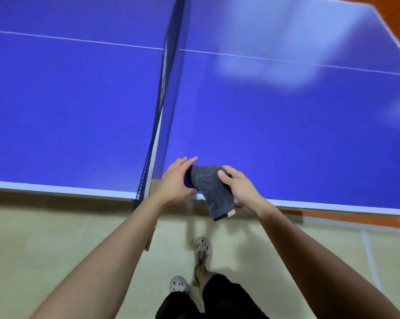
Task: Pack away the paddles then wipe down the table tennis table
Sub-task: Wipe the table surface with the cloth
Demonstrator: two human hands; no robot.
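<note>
Right hand (238,188) grips cloth (209,184) at bench (286,134) edge; left hand (176,180) open, flat against it. Best fold flat, then wipe in overlapping strokes.

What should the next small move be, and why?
Probably lower the grey cloth flat onto the table beside the net and start wiping. The right hand pinches it, the left hand touches its end, and part of it hangs past the near edge.

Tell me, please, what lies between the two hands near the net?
A folded grey cloth lies between the left hand and the right hand, which pinches it, over the table edge; the head view shows this.
</note>
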